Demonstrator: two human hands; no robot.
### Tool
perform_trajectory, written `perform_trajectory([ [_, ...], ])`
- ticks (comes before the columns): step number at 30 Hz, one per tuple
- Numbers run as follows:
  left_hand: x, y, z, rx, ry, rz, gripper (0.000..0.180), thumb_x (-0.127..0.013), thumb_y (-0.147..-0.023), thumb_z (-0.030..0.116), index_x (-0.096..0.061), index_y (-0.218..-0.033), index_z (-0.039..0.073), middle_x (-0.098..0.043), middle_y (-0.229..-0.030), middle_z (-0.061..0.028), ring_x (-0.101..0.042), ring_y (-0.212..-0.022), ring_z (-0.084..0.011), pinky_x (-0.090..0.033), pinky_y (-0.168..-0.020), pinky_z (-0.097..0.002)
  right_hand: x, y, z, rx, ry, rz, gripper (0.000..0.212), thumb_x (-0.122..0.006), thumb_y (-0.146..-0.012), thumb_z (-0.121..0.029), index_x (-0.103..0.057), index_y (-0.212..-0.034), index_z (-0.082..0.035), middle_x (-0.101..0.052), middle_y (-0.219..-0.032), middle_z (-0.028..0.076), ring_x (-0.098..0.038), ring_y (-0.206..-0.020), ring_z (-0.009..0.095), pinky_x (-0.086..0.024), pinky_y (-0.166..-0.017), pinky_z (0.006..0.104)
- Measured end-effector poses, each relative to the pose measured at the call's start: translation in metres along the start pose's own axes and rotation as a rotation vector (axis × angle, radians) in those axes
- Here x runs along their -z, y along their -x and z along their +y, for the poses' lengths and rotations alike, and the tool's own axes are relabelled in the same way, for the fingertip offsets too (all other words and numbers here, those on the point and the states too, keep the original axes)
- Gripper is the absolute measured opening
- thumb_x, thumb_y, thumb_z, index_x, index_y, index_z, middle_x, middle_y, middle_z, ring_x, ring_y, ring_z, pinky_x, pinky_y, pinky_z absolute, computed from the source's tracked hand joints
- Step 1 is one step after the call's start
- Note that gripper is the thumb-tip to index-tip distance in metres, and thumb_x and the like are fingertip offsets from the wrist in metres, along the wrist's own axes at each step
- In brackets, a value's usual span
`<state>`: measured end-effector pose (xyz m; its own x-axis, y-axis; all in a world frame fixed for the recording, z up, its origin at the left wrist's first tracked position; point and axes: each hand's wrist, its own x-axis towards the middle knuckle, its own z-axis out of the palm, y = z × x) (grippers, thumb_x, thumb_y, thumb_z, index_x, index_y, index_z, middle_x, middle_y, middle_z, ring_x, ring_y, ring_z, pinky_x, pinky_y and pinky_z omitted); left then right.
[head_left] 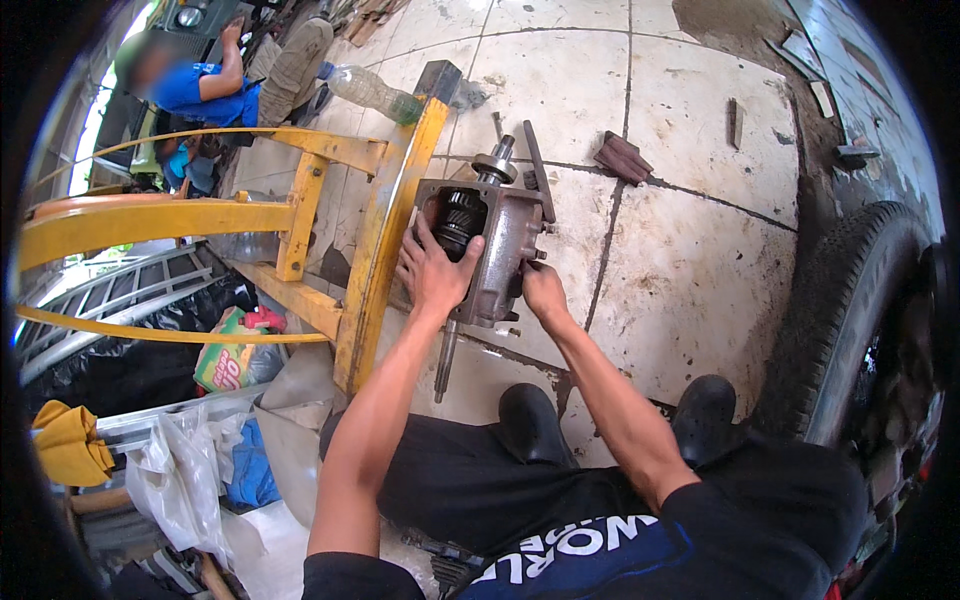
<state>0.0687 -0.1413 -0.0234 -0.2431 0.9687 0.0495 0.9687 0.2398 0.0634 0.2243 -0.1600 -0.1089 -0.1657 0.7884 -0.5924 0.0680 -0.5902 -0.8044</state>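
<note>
A grey metal gearbox housing [503,245] lies on the tiled floor [690,270], its open top showing dark gears [458,218]. A steel shaft [444,358] sticks out of its near end and another shaft with a flange [495,163] out of its far end. My left hand [433,270] rests on the housing's open rim, fingers spread over the edge beside the gears. My right hand [541,290] grips the housing's lower right side. Both forearms reach out from the lower edge.
A yellow steel frame [375,240] stands just left of the housing. A clear plastic bottle [370,92] and a person in blue [205,90] are at the far left. A dark rag [622,157] lies on the floor. A vehicle tyre [850,310] is at right. Bags clutter the lower left.
</note>
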Motion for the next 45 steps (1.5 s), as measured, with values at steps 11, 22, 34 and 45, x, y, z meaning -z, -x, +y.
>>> perform_trajectory([
  [11, 0.0, 0.001, 0.001, 0.017, -0.006, -0.03, 0.106, -0.055, -0.083, 0.072, -0.013, -0.154, 0.006, -0.028, -0.147, -0.0299, -0.03, -0.134, -0.0493, -0.024, -0.106, -0.0654, -0.009, -0.007, 0.027, 0.202, -0.018, 0.036, 0.041, -0.042, -0.093, -0.025, -0.062, -0.115, 0.004, -0.062, -0.104, 0.037, -0.06, -0.105, 0.05, -0.045, -0.094, 0.0522],
  [22, -0.003, 0.002, -0.01, 0.033, 0.025, -0.02, 0.109, -0.059, -0.08, 0.072, -0.014, -0.154, 0.006, -0.027, -0.148, -0.0297, -0.029, -0.136, -0.0483, -0.023, -0.107, -0.0669, -0.019, 0.035, -0.014, 0.135, 0.022, 0.188, 0.047, -0.044, -0.094, -0.03, -0.064, -0.114, 0.008, -0.065, -0.108, 0.033, -0.061, -0.109, 0.044, -0.046, -0.095, 0.0438],
  [34, -0.008, 0.001, -0.007, -0.005, -0.029, 0.014, 0.107, -0.054, -0.081, 0.075, -0.018, -0.153, 0.003, -0.03, -0.146, -0.0296, -0.032, -0.133, -0.0472, -0.026, -0.106, -0.0634, -0.002, 0.016, 0.001, 0.194, -0.038, 0.075, 0.042, -0.043, -0.091, -0.026, -0.066, -0.104, 0.006, -0.067, -0.101, 0.029, -0.064, -0.099, 0.04, -0.046, -0.087, 0.0448],
  [45, 0.001, -0.001, -0.001, 0.021, 0.001, -0.032, 0.109, -0.057, -0.08, 0.074, -0.015, -0.154, 0.005, -0.028, -0.146, -0.0325, -0.031, -0.132, -0.0503, -0.024, -0.106, -0.0668, 0.011, -0.013, 0.031, 0.015, -0.484, -0.112, 0.025, -0.059, -0.087, -0.017, -0.07, -0.093, 0.004, -0.066, -0.089, 0.006, -0.056, -0.084, 0.018, -0.043, -0.079, 0.0319],
])
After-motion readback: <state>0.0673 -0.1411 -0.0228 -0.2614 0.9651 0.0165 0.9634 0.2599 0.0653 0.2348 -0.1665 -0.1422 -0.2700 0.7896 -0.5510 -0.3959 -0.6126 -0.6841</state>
